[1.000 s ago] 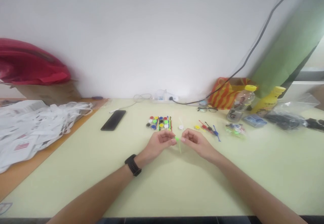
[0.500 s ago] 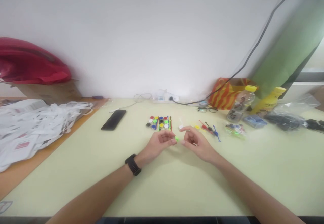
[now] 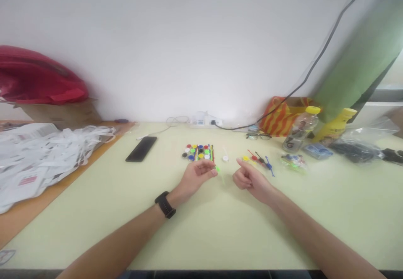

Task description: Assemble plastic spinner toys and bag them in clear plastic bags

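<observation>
My left hand (image 3: pixel 201 175), with a black watch on its wrist, is closed in a pinch on a small bright green plastic piece (image 3: pixel 218 169). A thin, blurred pale green stem slants down from that piece. To its right, my right hand (image 3: pixel 250 180) is apart from it, index finger stretched out and the other fingers curled, with nothing visible in it. Just beyond the left hand lie several coloured discs (image 3: pixel 188 150) and thin coloured sticks (image 3: pixel 212 152). A white disc with a stem (image 3: pixel 225 158) lies between them and a group of coloured stemmed pieces (image 3: pixel 261 160).
A black phone (image 3: pixel 141 149) lies left, near white cloth bags (image 3: pixel 28 161). Glasses (image 3: pixel 258 136) and a power strip (image 3: pixel 203 122) are by the wall. At right stand bottles (image 3: pixel 300 130), a striped bag (image 3: pixel 273 117) and plastic packets (image 3: pixel 293 162).
My right hand has drawn back to the right, away from the left hand, its index finger now straighter. The green piece stays in my left hand and its stem now shows.
</observation>
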A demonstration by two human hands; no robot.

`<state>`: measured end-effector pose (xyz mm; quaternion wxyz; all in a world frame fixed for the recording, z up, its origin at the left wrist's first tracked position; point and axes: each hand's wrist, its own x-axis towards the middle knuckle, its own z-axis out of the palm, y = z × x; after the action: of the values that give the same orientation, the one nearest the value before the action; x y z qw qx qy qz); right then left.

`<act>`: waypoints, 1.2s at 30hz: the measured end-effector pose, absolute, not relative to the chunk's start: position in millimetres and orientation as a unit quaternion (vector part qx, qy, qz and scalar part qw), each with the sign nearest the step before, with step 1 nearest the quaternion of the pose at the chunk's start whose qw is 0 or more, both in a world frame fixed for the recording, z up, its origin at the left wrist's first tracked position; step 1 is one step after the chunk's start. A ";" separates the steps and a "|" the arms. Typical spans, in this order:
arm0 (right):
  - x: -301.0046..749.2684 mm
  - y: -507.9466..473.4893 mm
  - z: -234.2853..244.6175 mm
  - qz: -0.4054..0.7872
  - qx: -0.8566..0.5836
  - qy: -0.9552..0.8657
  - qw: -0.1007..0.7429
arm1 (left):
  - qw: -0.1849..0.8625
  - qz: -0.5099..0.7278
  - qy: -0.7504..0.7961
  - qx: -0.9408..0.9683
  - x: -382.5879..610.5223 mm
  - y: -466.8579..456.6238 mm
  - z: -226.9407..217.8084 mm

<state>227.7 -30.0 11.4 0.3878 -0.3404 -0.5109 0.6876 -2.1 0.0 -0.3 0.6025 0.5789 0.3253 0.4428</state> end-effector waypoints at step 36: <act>269.6 -3.4 -4.8 0.100 -0.639 -0.723 0.244 | 0.525 0.320 0.347 0.708 1.9 -7.9 -5.6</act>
<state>269.6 -3.4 -4.8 0.2441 -0.6386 -0.7229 0.1003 1.9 -7.9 -5.6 0.5250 0.7078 0.3475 0.3205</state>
